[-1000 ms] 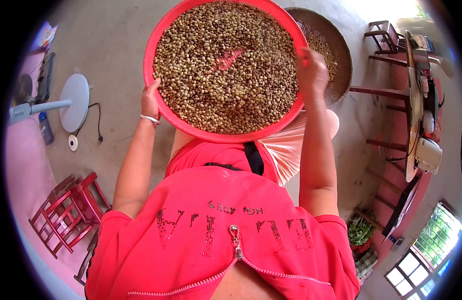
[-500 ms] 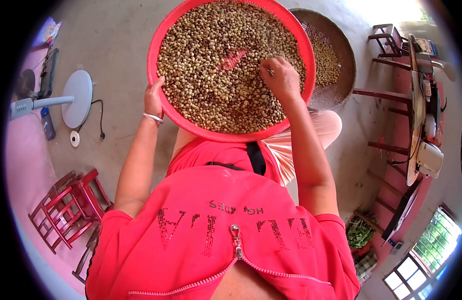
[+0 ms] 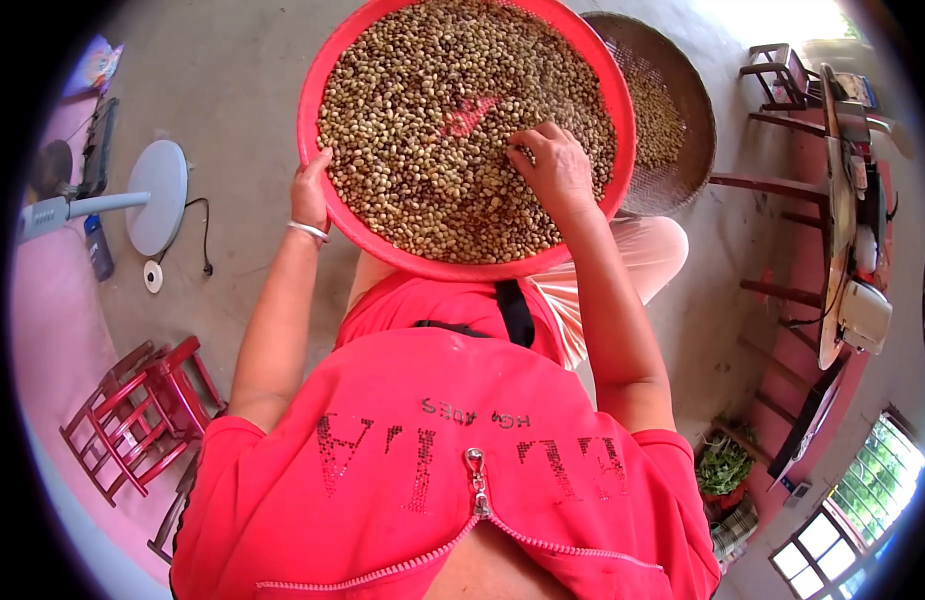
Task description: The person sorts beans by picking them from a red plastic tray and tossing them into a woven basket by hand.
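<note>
A round red tray (image 3: 310,107) rests at my lap, filled with many small brown and greenish beans (image 3: 413,190). A small patch of its red bottom shows near the middle. My left hand (image 3: 311,190), with a pale bangle at the wrist, grips the tray's left rim. Over the right half of the beans is my right hand (image 3: 555,168), its thumb and fingers bent together at the beans; whatever is between the fingertips is too small to make out. Partly behind the tray on the right lies a woven basket (image 3: 695,120) holding more beans (image 3: 655,120).
A pale blue fan (image 3: 157,198) with a cord stands on the left. Red wooden chairs (image 3: 143,420) are at the lower left. To the right are a wooden table (image 3: 833,220), a small stool (image 3: 783,75) and leafy greens (image 3: 725,465) on the floor.
My right hand has moved left from the tray's right rim to over the beans, and lately a little further left and down. My left hand keeps its hold on the rim.
</note>
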Motion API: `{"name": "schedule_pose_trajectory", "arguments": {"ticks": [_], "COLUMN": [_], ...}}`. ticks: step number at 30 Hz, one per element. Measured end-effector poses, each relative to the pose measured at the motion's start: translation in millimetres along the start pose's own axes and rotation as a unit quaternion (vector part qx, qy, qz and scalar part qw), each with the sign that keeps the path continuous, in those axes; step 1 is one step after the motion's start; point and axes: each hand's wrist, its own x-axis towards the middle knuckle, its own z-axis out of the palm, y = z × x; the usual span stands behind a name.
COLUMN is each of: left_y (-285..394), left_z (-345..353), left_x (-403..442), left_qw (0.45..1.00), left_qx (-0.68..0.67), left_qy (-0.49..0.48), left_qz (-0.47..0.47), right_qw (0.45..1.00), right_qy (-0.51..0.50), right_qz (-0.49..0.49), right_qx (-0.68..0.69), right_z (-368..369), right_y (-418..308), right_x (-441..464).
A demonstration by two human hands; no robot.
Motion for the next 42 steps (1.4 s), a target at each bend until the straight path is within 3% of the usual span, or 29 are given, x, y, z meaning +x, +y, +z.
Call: {"name": "schedule_pose_trajectory", "arguments": {"ticks": [6,8,10,11,12,13,14,18,19,22,29,32,34,36,38,42], "left_y": [-1.1,-2.0,-5.0,-5.2,-4.9,-5.3,-4.0,-2.8,-0.2,1.8,3.1,4.7,4.3,0.4,-4.3,0.2], "left_z": [0.9,-1.5,-4.0,-4.2,-3.5,-2.7,-2.3,-3.5,-0.6,2.5,3.1,7.3,6.2,1.2,-6.2,0.5], "left_x": [-2.6,-0.1,1.8,2.4,2.3,1.4,1.4,4.5,1.4,-0.6,-4.7,-8.1,-7.0,-3.8,6.0,1.7], "left_qw": [1.000,1.000,1.000,1.000,1.000,1.000,1.000,1.000,1.000,1.000,1.000,1.000,1.000,1.000,0.999,0.999], "left_qx": [0.004,0.005,0.008,0.008,0.008,0.008,0.009,-0.007,-0.011,-0.005,0.008,0.016,0.018,0.020,-0.016,-0.005], "left_qy": [-0.008,-0.001,0.004,0.005,0.013,0.020,0.018,-0.028,-0.030,-0.016,-0.016,0.004,0.006,0.009,-0.039,-0.032], "left_qz": [0.012,0.013,0.010,0.010,0.010,0.008,0.008,0.006,-0.002,0.000,0.014,0.010,0.009,0.008,0.001,0.001], "right_qw": [0.999,0.998,0.978,0.959,0.930,0.914,0.913,0.990,0.997,1.000,0.999,0.999,0.981,0.936,0.946,0.995], "right_qy": [0.020,0.050,0.209,0.276,0.321,0.357,0.358,0.132,0.061,-0.017,-0.034,0.032,0.191,0.316,0.291,0.102], "right_qz": [-0.026,0.032,0.007,0.056,0.181,0.192,0.194,0.018,0.031,0.003,0.005,0.023,0.043,0.144,0.132,0.011], "right_qx": [-0.019,0.019,-0.003,0.020,0.016,-0.023,-0.024,0.054,0.033,-0.002,-0.008,0.020,-0.003,-0.052,-0.054,0.011], "right_z": [3.1,-6.1,-20.3,-34.6,-51.0,-60.2,-59.3,-34.5,-31.0,-8.5,2.7,-4.1,-22.7,-51.6,-66.7,-28.7], "right_y": [1.1,3.6,32.0,42.6,38.3,46.6,47.5,25.6,5.3,-6.8,-7.0,1.7,30.2,40.3,42.5,12.8], "right_x": [2.1,4.3,8.6,8.3,5.5,3.9,2.3,-5.2,-8.9,-11.9,-14.4,-13.1,-6.3,-2.1,-0.2,0.2]}}
